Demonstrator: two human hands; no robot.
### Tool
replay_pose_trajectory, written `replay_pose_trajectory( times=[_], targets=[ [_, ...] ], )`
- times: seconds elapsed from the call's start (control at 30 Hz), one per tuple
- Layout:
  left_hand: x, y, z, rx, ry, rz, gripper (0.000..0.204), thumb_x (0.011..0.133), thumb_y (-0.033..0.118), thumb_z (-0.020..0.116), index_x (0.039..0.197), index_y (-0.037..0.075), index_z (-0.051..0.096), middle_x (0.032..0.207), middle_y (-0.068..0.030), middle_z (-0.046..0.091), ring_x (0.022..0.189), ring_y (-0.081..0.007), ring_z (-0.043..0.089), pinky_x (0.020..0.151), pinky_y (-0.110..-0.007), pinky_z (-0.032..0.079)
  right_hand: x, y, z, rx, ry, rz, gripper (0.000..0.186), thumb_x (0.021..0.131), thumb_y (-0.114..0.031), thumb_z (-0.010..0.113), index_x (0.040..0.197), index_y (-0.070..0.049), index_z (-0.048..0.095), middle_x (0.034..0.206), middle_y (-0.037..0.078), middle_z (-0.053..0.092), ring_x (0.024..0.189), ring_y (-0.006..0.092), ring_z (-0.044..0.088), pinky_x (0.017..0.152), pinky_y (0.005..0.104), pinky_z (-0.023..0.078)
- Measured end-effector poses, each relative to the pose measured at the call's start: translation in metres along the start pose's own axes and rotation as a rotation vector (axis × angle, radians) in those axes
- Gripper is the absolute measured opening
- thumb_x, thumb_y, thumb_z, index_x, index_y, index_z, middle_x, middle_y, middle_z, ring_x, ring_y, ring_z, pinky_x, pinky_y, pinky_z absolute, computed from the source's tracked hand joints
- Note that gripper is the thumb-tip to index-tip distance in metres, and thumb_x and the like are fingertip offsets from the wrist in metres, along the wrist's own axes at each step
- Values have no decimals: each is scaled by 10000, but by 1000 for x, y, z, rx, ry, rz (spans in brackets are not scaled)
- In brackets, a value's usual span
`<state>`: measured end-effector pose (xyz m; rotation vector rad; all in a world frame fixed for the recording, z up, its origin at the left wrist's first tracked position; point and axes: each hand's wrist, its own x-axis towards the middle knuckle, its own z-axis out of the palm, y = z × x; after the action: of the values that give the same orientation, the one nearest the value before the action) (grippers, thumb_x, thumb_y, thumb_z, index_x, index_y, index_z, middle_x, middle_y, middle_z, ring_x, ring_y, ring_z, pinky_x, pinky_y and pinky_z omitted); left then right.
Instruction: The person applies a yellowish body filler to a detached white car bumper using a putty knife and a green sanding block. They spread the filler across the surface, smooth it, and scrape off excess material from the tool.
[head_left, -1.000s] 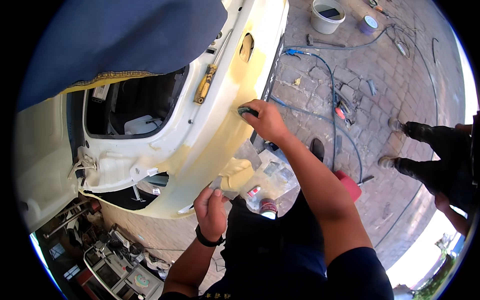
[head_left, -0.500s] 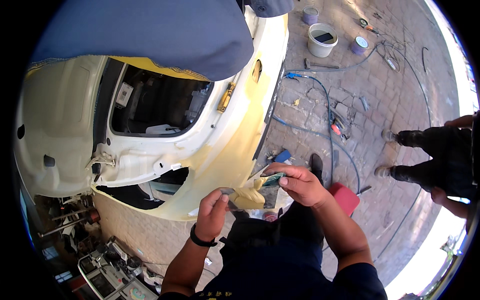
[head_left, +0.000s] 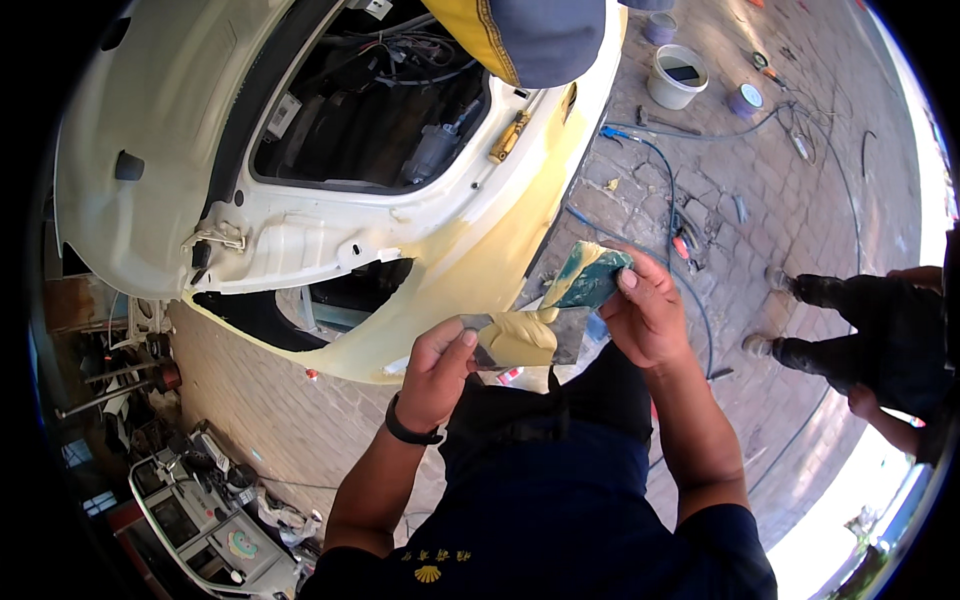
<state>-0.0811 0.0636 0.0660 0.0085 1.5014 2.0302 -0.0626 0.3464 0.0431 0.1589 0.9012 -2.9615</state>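
My left hand is closed on the edge of a flat grey mixing plate. A thick mound of beige body filler sits on the plate. Pinched in my right hand is a green filler spreader, tilted up, with beige filler smeared along its left edge. Its lower corner is at the top of the filler; whether it touches cannot be told. Beyond both hands is a white car body with a pale yellow filled area along its rear corner.
A person's grey-blue and yellow clothing covers part of the car at the top. Another person stands at right. On the paving are a white bucket, a hammer and a blue hose. A yellow-handled tool rests on the car.
My right hand has raised the spreader up from the plate, showing its green face. The view has shifted, and the clothing at the top covers less of the car.
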Motion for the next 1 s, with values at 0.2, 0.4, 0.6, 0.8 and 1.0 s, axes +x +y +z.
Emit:
replay_pose_trajectory(
  times=[0.2,0.4,0.6,0.8,1.0],
  targets=[
    [-21,-14,-8,-103,-2,101,316,1130,151,462,1306,-72,599,1232,-120,685,1103,-187,695,955,-350,568,-6,-5,10,-632,-289,29,371,1020,-172,610,1269,96,666,1171,140,692,1037,224,625,914,317,459],
    [-42,-27,2,-508,61,-98,351,1123,161,477,1400,-42,552,1350,-158,668,1215,-270,697,1024,-438,583,-27,5,-4,-551,-102,-72,295,993,-192,573,1140,53,647,1085,139,634,992,225,598,894,337,464],
    [-63,-76,15,-789,-31,-366,389,1105,155,511,1466,11,536,1384,-128,669,1202,-262,710,968,-449,620,-44,33,3,-423,-123,-308,302,927,-303,621,982,-9,586,931,120,535,828,189,497,741,327,400],
    [-73,-79,15,-723,-40,-386,354,1118,166,495,1420,-3,572,1346,-132,686,1199,-260,709,994,-456,602,-93,55,-57,-619,104,-185,260,923,-219,578,1067,-7,617,980,96,596,912,187,551,835,313,437],
    [-89,-111,10,-256,121,-258,346,1111,132,497,1370,-80,583,1315,-154,683,1194,-238,693,1003,-421,582,-122,64,-82,37,544,-4,332,984,-190,581,1280,-40,588,1128,81,671,1075,215,645,960,348,516]
  ],
)
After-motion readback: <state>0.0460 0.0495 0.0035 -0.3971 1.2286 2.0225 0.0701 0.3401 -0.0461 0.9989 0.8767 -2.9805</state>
